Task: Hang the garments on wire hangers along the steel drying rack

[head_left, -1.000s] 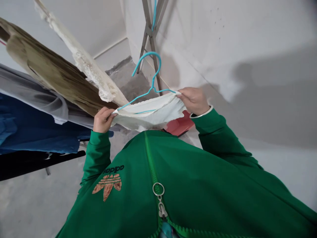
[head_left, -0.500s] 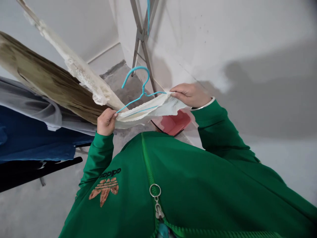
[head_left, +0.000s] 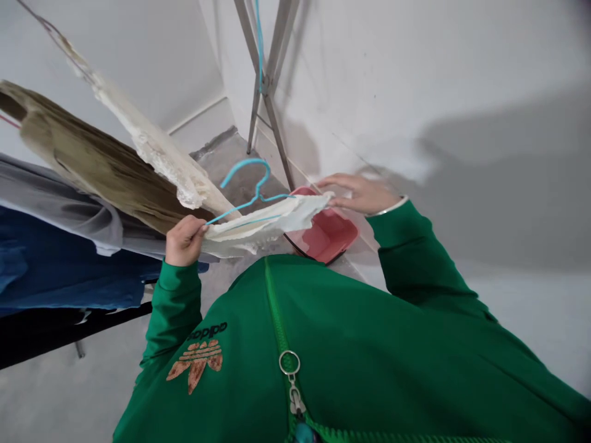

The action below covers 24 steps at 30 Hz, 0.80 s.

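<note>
Pale, plain walls (head_left: 392, 80) and a rough grey concrete floor (head_left: 46, 394) here, with laundry hanging along the left: a crumpled olive-brown cloth (head_left: 101, 166), a cream lacy piece (head_left: 159, 157) and a deep blue cloth (head_left: 69, 274). Up ahead there's a grey metal stand with crossed legs (head_left: 268, 84).

So the thing in hand is a thin white cloth garment (head_left: 277, 224) on a turquoise wire hanger (head_left: 257, 197), held out in front of the green zip-up jacket (head_left: 360, 344). Left hand (head_left: 183, 241) has thumb and fingers pinched tight on the left corner, right where the hanger's end meets the cloth. Right hand (head_left: 362, 194) is looser: thumb and forefinger spread apart, with the garment's far end coming up to the gap. Can't tell if the thumb is actually touching it.

What matters is the line between the hands. The garment's long axis runs left to right, right end a bit farther from the chest, with the hook pointing away from the body. Right hand is nearest the free end, and the hanger's right arm disappears into the cloth before it gets there. Behind and below that end sits a pinkish-red plastic bucket (head_left: 339, 235).
</note>
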Available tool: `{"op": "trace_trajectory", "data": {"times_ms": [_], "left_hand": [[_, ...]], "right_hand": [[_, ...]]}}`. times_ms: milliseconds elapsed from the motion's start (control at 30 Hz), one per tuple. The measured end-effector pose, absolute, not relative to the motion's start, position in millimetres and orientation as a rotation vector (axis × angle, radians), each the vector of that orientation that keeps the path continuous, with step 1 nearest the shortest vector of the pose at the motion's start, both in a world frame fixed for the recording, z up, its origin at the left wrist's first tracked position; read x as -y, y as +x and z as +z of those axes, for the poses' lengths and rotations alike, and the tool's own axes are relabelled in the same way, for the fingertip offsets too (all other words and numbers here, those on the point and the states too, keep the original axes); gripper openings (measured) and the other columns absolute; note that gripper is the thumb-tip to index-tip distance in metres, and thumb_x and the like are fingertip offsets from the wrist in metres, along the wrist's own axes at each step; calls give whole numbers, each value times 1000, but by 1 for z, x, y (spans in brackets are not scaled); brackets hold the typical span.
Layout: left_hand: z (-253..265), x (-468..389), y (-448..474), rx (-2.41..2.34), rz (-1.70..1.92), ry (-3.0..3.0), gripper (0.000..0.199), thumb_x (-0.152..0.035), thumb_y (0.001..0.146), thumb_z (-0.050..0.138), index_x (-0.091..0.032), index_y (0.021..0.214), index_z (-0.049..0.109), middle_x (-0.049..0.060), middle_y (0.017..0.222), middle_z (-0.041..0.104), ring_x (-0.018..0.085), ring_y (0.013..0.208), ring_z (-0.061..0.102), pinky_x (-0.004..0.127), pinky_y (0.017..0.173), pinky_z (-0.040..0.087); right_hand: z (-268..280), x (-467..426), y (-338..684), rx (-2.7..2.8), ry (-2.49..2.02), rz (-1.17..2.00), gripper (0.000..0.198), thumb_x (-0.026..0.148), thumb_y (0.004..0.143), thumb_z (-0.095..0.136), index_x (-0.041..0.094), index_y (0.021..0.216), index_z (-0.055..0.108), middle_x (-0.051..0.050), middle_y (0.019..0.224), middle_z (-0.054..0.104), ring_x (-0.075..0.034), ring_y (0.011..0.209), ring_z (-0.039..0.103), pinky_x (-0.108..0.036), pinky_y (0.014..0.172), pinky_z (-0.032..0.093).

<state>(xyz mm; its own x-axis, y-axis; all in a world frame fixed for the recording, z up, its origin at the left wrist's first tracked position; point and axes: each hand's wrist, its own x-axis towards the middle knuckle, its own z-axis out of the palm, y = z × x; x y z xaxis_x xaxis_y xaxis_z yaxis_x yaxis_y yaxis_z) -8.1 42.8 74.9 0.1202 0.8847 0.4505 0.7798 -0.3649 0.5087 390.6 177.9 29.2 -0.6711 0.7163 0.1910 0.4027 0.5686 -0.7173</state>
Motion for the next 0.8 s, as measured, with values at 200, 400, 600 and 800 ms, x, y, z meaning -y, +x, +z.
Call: {"op": "trace_trajectory", "data": {"times_ms": [200, 400, 600, 800], "left_hand": [[66, -47, 2, -1593, 980, 2293, 34, -41, 94, 45, -17, 81, 66, 7, 74, 64, 14, 67, 59, 25, 64, 48], [50, -49, -2, -1711, 824, 2503, 42, -49, 94, 42, -16, 99, 67, 11, 91, 67, 18, 82, 64, 29, 72, 50], [33, -40, 2, -1732, 785, 2544, 36, -39, 97, 38, -17, 105, 65, 10, 96, 66, 18, 87, 64, 29, 74, 52], [19, -31, 20, -1666, 671, 2467, 32, -33, 98, 35, -19, 100, 64, 7, 93, 65, 15, 81, 64, 25, 72, 51]], "right_hand": [[50, -149, 370, 2495, -675, 1308, 53, 61, 90, 41, 17, 75, 65, -5, 70, 62, -14, 64, 57, -27, 59, 47], [60, -136, 408, 2266, -1124, 1379, 64, 76, 75, 49, 16, 77, 71, -8, 78, 69, -21, 75, 63, -31, 69, 52], [77, -143, 439, 1891, -1457, 1269, 56, 74, 65, 63, 21, 79, 74, -9, 87, 72, -28, 88, 67, -34, 75, 55], [82, -164, 375, 1867, -1221, 1181, 49, 66, 70, 62, 19, 79, 72, -7, 82, 71, -24, 81, 65, -34, 74, 54]]}}
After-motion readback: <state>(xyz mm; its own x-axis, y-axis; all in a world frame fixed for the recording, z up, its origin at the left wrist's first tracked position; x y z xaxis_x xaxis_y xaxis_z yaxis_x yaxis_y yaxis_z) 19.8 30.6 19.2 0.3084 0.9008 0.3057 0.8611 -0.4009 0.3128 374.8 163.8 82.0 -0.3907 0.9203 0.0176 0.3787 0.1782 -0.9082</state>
